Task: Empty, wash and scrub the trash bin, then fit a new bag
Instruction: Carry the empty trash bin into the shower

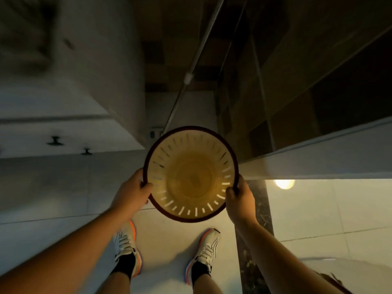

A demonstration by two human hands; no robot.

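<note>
Bin (191, 175) held upright above floor (63, 187), w/ mouth facing up. L hand (135, 189) & R hand (239, 198) each grip its dark rim, opposite sides. Shoes (127, 247) below.

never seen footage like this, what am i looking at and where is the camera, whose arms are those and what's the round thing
There is one picture, taken by a wide-angle camera worn on a person's head and looking straight down. That is why you see their own arms and, below, their two white sneakers on a pale tiled floor.

The round thing is a trash bin, seen from above into its open mouth: dark rim, yellowish inside, slits around the wall. It looks empty, with no bag in it.

The left hand grips the rim on one side and the right hand grips the other, holding the bin up above the floor. No robot is involved.
</note>
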